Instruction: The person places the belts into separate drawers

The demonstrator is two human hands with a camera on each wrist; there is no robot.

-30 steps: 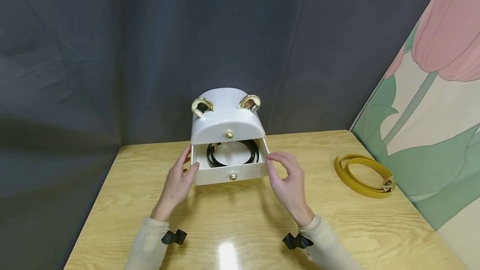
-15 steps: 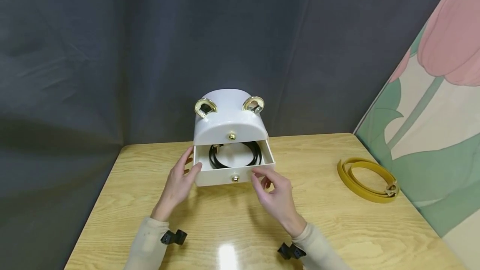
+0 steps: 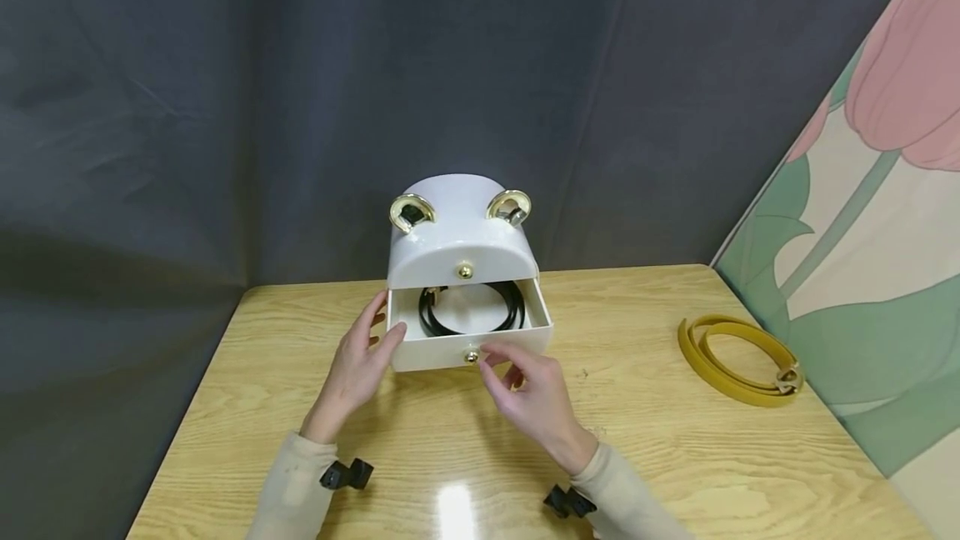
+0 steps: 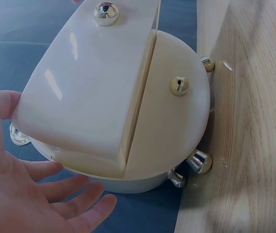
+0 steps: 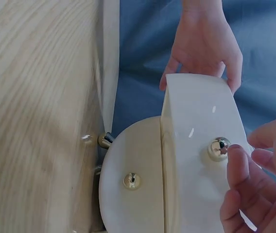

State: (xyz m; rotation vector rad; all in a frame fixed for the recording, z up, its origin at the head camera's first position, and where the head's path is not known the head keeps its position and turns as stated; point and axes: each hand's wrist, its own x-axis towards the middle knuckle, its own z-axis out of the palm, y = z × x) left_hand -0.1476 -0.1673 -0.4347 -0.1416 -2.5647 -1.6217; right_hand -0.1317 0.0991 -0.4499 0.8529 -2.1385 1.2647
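A white rounded box (image 3: 459, 227) with gold ears (image 3: 412, 212) stands near the table's back. Its middle drawer (image 3: 431, 354) is pulled out and has a gold knob (image 5: 219, 148). Inside lies a coiled black belt-like strap (image 3: 514, 307) with a gold-toned fitting. My left hand (image 3: 356, 369) rests against the drawer's left side, thumb at the front corner; in the left wrist view its fingers (image 4: 75, 187) are spread, fairly straight. My right hand (image 3: 536, 398) is at the drawer front, fingertips at or close beside the knob, thumb and index apart in the right wrist view.
A coiled mustard-yellow belt (image 3: 738, 361) with a buckle lies on the right of the wooden table (image 3: 637, 473). A dark curtain (image 3: 420, 65) hangs behind, and a flower-patterned panel (image 3: 885, 290) borders the right side. The box has gold feet (image 4: 199, 161).
My right hand has moved left along the drawer front, from its right corner to the knob. My left hand stays at the left side. The drawer remains pulled out.
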